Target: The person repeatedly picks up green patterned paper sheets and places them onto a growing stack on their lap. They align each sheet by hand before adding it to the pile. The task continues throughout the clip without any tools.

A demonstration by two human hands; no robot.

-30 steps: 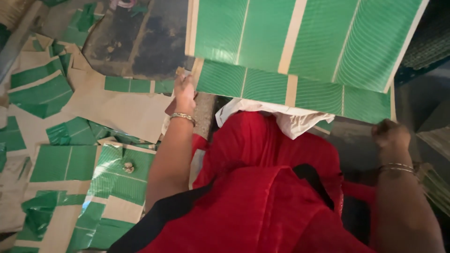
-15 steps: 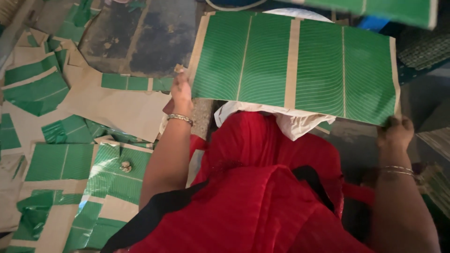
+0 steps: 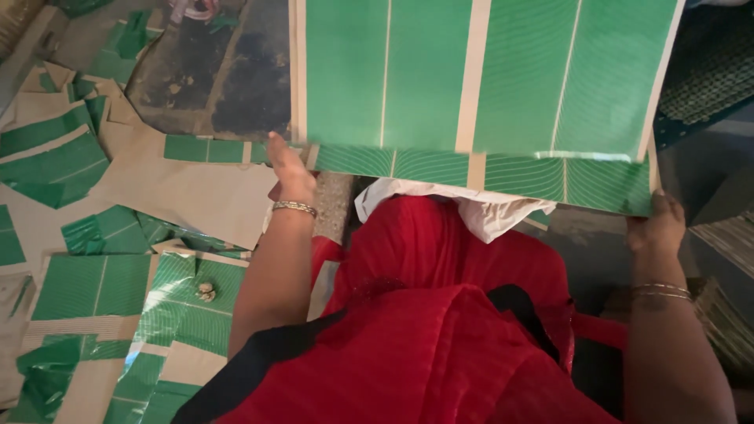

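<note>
A large green sheet (image 3: 479, 78) with pale tan stripes fills the upper middle of the head view, its lower edge curled over a second layer. My left hand (image 3: 287, 169) grips its lower left corner, with a bangle on that wrist. My right hand (image 3: 658, 226) pinches the lower right corner, two thin bangles below it. Under the sheet lie a crumpled white cloth (image 3: 471, 208) and my red garment (image 3: 440, 314) with a black strap across it.
Several cut green and tan paper pieces (image 3: 102, 283) litter the floor at left, with a big brown sheet (image 3: 188, 188) among them. A dark worn patch of floor (image 3: 220, 71) shows at top left. A stack of striped material (image 3: 726, 314) sits at right.
The green sheet has come closer to me and lies folded along its lower edge; both hands have kept their corners and the view shifted slightly.
</note>
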